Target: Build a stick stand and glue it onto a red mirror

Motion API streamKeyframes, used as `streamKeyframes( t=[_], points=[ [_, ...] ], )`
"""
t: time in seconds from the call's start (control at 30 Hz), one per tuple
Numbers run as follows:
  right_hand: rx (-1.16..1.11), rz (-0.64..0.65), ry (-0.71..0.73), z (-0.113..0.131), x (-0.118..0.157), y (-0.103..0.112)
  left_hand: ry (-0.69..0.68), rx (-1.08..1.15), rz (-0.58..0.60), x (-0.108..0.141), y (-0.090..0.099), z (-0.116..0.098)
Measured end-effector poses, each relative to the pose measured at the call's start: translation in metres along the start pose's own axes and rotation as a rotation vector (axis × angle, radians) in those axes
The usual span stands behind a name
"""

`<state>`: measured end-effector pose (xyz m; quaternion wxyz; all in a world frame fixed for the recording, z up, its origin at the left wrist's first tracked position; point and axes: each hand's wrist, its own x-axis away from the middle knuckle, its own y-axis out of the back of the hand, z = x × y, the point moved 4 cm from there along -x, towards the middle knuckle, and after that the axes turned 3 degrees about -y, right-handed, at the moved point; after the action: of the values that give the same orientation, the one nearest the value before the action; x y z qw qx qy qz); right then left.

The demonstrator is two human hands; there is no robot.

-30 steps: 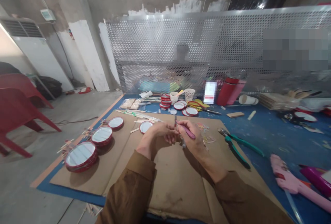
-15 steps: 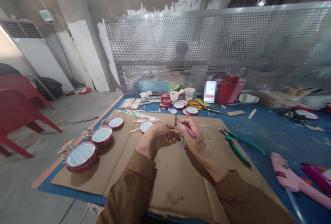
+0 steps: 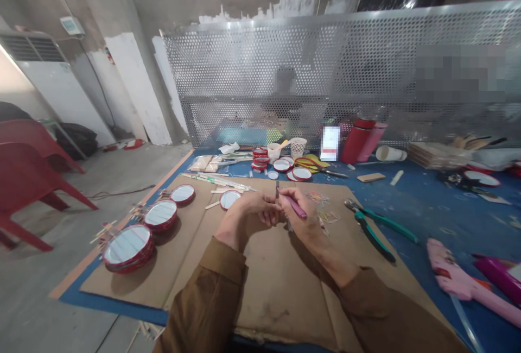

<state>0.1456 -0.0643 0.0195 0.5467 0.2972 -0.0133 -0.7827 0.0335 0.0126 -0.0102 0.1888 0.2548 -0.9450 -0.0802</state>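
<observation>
Gripping a purple tool [image 3: 297, 209], right hand [image 3: 306, 221] angles toward curled left hand [image 3: 256, 206], contents unclear.

Brown sleeves [image 3: 203, 296], bare hands [image 3: 257, 205]

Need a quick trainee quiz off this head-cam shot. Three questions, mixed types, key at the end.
1. Multiple choice. The slim tool held in the right hand is:
a) green
b) pinkish purple
c) yellow

2. True or false. The pink glue gun lies to the right of the green-handled pliers.

3. Fill the gap. The red-rimmed discs on the left rest on a brown sheet of ____.

Key: 1 b; 2 true; 3 cardboard.
</observation>
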Motion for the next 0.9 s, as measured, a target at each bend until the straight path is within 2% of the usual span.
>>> streamKeyframes(
  t=[0.9],
  points=[
    [-0.03, 0.038, -0.033, -0.0052, 0.0021, -0.0021, 0.007, -0.012, 0.008, -0.0042, 0.0019, 0.0041]
  ],
)
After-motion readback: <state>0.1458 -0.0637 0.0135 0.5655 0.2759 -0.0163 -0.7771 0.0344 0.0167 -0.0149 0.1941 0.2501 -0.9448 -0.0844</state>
